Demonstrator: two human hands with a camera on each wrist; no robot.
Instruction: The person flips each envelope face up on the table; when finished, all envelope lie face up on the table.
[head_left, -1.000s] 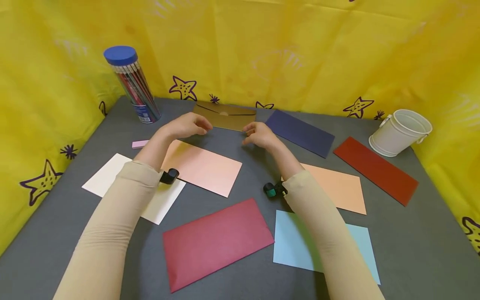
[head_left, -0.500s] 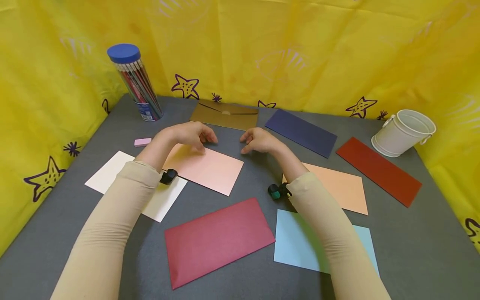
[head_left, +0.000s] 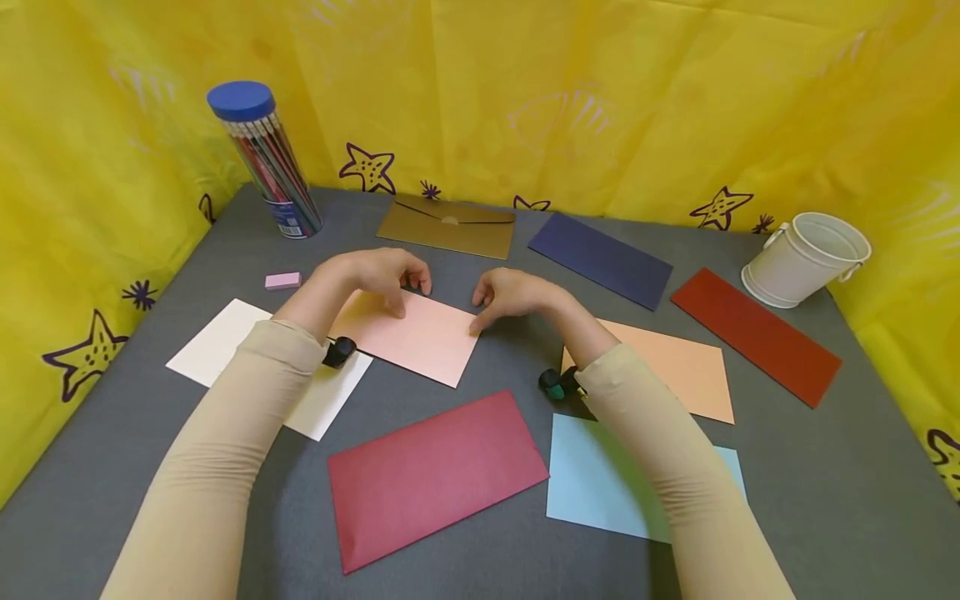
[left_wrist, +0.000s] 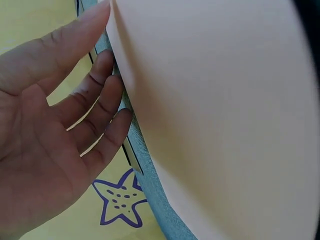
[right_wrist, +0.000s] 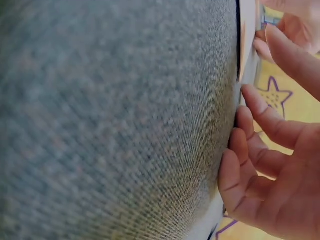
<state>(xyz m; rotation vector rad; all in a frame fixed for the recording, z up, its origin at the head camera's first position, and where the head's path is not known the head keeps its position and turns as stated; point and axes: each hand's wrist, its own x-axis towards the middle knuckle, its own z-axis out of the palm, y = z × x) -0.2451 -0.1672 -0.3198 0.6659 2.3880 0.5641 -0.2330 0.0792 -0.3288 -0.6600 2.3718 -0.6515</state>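
A pale pink envelope or sheet (head_left: 420,337) lies flat on the dark grey table (head_left: 480,533). Along its far edge is my left hand (head_left: 375,273), thumb tip at the paper and the other fingers loosely bent beyond the edge. The left wrist view shows that hand (left_wrist: 55,115) with its fingers spread apart beside the paper (left_wrist: 215,110). My right hand (head_left: 513,293) is at the far right corner, its thumb tip by the corner. In the right wrist view its bent fingertips (right_wrist: 230,170) are at the tabletop. Neither hand visibly pinches the paper.
Around lie a gold envelope (head_left: 450,232), navy (head_left: 600,260), red (head_left: 757,333), peach (head_left: 682,367), light blue (head_left: 600,483), crimson (head_left: 438,479) and cream (head_left: 217,342) pieces. A pencil tube (head_left: 273,167), pink eraser (head_left: 282,281) and white bucket (head_left: 802,262) stand farther out.
Both hands have come nearer me, from beside the gold envelope to the pale pink paper's far edge. The papers keep their places; the view has shifted slightly.
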